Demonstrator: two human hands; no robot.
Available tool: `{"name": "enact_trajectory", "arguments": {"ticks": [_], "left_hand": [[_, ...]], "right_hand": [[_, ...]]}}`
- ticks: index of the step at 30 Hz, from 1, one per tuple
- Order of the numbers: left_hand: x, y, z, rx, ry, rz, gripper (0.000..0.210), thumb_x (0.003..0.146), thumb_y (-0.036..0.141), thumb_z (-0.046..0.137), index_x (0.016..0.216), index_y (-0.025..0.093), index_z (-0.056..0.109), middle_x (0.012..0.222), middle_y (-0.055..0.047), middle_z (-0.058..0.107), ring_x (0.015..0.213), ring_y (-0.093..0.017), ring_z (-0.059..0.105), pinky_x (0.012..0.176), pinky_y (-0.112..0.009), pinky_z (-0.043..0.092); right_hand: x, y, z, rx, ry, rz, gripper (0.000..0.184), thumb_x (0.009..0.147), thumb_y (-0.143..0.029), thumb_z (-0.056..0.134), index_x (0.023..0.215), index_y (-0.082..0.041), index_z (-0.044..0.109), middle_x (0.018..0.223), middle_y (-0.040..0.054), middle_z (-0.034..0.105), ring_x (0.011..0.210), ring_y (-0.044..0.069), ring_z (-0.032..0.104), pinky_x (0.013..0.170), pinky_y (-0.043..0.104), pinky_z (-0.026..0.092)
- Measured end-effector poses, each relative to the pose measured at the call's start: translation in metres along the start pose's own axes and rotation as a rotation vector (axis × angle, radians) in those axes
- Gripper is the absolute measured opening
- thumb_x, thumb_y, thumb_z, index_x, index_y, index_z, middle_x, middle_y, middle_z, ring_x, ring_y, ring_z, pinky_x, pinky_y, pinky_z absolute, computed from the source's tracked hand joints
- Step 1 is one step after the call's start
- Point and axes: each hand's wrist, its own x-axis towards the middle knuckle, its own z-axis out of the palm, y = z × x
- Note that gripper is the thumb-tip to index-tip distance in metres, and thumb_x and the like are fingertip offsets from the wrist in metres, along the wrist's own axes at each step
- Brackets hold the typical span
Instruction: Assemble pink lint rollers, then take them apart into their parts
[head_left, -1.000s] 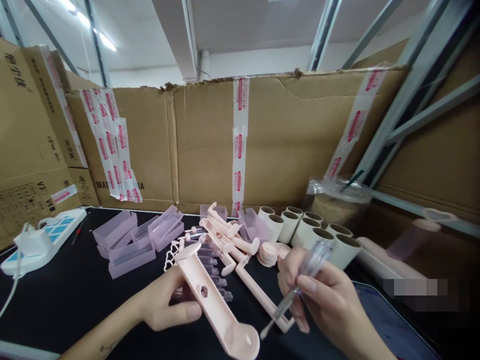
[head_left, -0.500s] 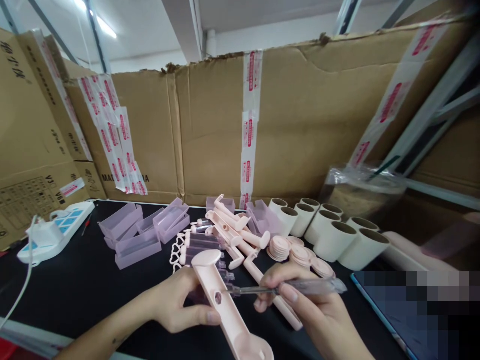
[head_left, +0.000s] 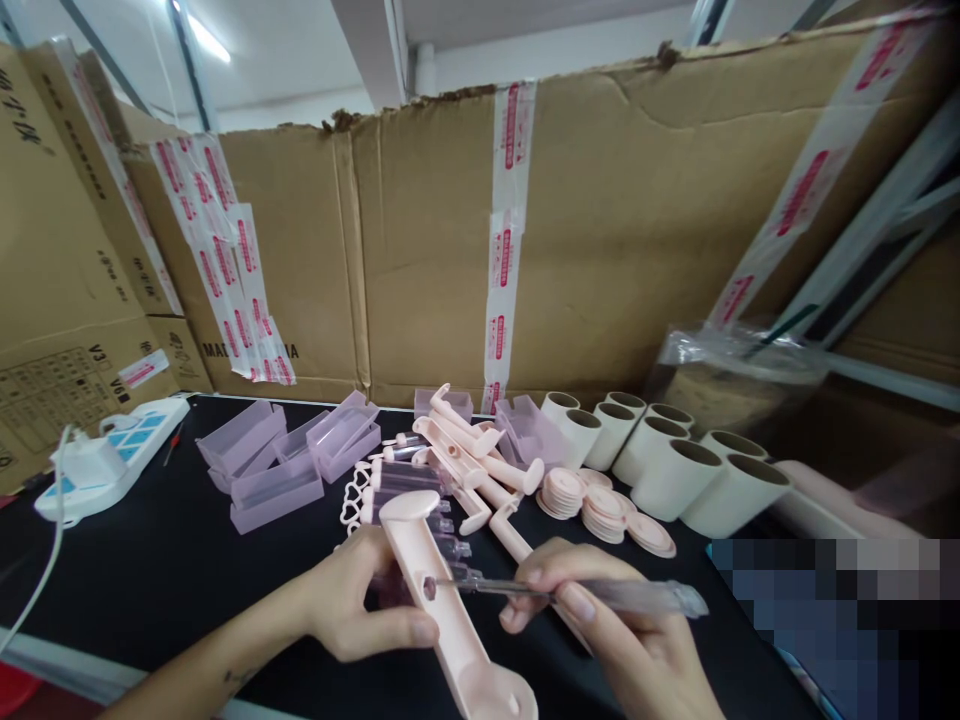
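The left hand [head_left: 360, 610] is gripping a pink plastic handle [head_left: 442, 600] with fingers curled round its shaft, thumb along the near edge, holding it tilted just above the black worktop [head_left: 165, 580]. The right hand [head_left: 600, 625] is pinching a clear-handled screwdriver [head_left: 570, 592] between thumb and fingers, closed firmly on it. A second ago the screwdriver was standing steeply, its tip down to the right of the handle and well clear of it; half a second ago it was swinging level, and now its tip is sitting in the small hole midway along the handle's shaft. In my judgement the tool is now being engaged with the hole, so the work is shifting from lining up to driving or pressing at that spot. The view has also been tipping down a little, bringing more of the worktop into sight.

Beyond the handle, more pink handles [head_left: 480, 465] are lying in a loose heap, with stacks of pink discs [head_left: 600, 505] to the right of them and white rolls [head_left: 675, 465] further right. Left of the handle, lilac trays [head_left: 277, 465] are lying, and a white power strip [head_left: 112, 460] further left.

On the cardboard wall [head_left: 420, 270] behind the handle, printed letters are showing "MAD…" and "…A", partly covered by red-and-white printed tape [head_left: 502, 230] whose wording is too small to read. The carton at far left [head_left: 52, 370] is showing "V3".
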Motion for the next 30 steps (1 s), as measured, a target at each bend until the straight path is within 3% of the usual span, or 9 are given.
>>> {"name": "enact_trajectory", "arguments": {"ticks": [7, 12, 15, 18, 20, 22, 25, 28, 30], "left_hand": [[0.002, -0.006, 0.003, 0.013, 0.006, 0.002, 0.045, 0.073, 0.052, 0.062, 0.088, 0.01, 0.063, 0.074, -0.006, 0.062, 0.067, -0.016, 0.057, 0.062, -0.023, 0.046], [0.004, -0.004, 0.001, 0.069, 0.082, 0.013, 0.043, 0.075, 0.049, 0.061, 0.091, 0.009, 0.064, 0.083, -0.008, 0.065, 0.073, -0.018, 0.059, 0.068, -0.026, 0.047], [0.002, -0.004, -0.002, 0.143, 0.134, 0.001, 0.041, 0.074, 0.048, 0.062, 0.089, 0.01, 0.066, 0.08, -0.007, 0.065, 0.072, -0.018, 0.059, 0.066, -0.025, 0.047], [0.002, -0.004, -0.002, 0.256, 0.193, -0.02, 0.039, 0.073, 0.048, 0.063, 0.085, 0.011, 0.067, 0.074, -0.005, 0.066, 0.067, -0.016, 0.058, 0.062, -0.023, 0.046], [0.003, -0.004, 0.0, 0.334, 0.245, -0.024, 0.037, 0.074, 0.048, 0.062, 0.081, 0.012, 0.068, 0.067, -0.003, 0.064, 0.059, -0.013, 0.056, 0.056, -0.021, 0.043], [0.005, -0.003, 0.003, 0.405, 0.284, -0.02, 0.035, 0.075, 0.047, 0.06, 0.079, 0.013, 0.068, 0.063, -0.002, 0.063, 0.053, -0.011, 0.053, 0.051, -0.02, 0.04], [0.007, -0.003, 0.008, 0.517, 0.303, 0.007, 0.03, 0.076, 0.045, 0.06, 0.082, 0.016, 0.067, 0.067, -0.001, 0.065, 0.056, -0.012, 0.056, 0.057, -0.022, 0.043], [0.006, -0.006, 0.01, 0.591, 0.272, 0.05, 0.032, 0.071, 0.042, 0.064, 0.093, 0.018, 0.063, 0.077, -0.001, 0.066, 0.066, -0.016, 0.06, 0.066, -0.026, 0.048], [0.005, -0.01, 0.007, 0.647, 0.281, 0.083, 0.045, 0.068, 0.038, 0.065, 0.107, 0.018, 0.054, 0.088, -0.004, 0.065, 0.077, -0.019, 0.062, 0.074, -0.031, 0.05]], "right_hand": [[-0.004, 0.005, 0.013, 0.005, 0.044, 0.07, 0.011, 0.084, -0.026, 0.057, 0.086, -0.022, 0.067, 0.073, 0.0031, 0.068, 0.063, 0.017, 0.067, 0.063, 0.028, 0.055], [-0.001, 0.005, 0.009, -0.006, 0.064, -0.022, 0.012, 0.085, -0.026, 0.055, 0.088, -0.024, 0.066, 0.072, 0.0018, 0.064, 0.061, 0.016, 0.064, 0.061, 0.029, 0.053], [0.007, -0.008, -0.005, -0.041, 0.208, -0.164, 0.017, 0.086, -0.031, 0.052, 0.078, -0.025, 0.066, 0.07, 0.0006, 0.057, 0.058, 0.014, 0.058, 0.057, 0.026, 0.049], [0.011, -0.026, -0.013, -0.183, 0.384, -0.303, 0.015, 0.085, -0.03, 0.052, 0.076, -0.028, 0.064, 0.083, 0.0015, 0.055, 0.076, 0.016, 0.057, 0.071, 0.027, 0.048], [0.011, -0.033, -0.009, -0.391, 0.309, -0.325, 0.015, 0.084, -0.022, 0.053, 0.089, -0.032, 0.063, 0.087, 0.0016, 0.056, 0.08, 0.017, 0.057, 0.074, 0.029, 0.047], [0.009, -0.031, 0.001, -0.668, 0.078, -0.307, 0.025, 0.08, -0.02, 0.057, 0.102, -0.032, 0.061, 0.085, 0.0022, 0.059, 0.074, 0.018, 0.059, 0.066, 0.028, 0.047], [0.007, -0.014, 0.018, -0.999, -0.207, -0.269, 0.024, 0.077, -0.027, 0.063, 0.1, -0.023, 0.061, 0.088, 0.0055, 0.065, 0.071, 0.019, 0.062, 0.056, 0.027, 0.046], [0.007, -0.001, 0.021, -1.112, -0.278, -0.281, 0.012, 0.085, -0.023, 0.053, 0.093, -0.02, 0.061, 0.082, 0.005, 0.067, 0.065, 0.016, 0.063, 0.054, 0.024, 0.045], [0.014, -0.004, 0.014, -1.096, -0.253, -0.282, 0.013, 0.086, -0.02, 0.049, 0.092, -0.021, 0.06, 0.082, 0.0047, 0.068, 0.067, 0.015, 0.063, 0.057, 0.024, 0.045]]}}
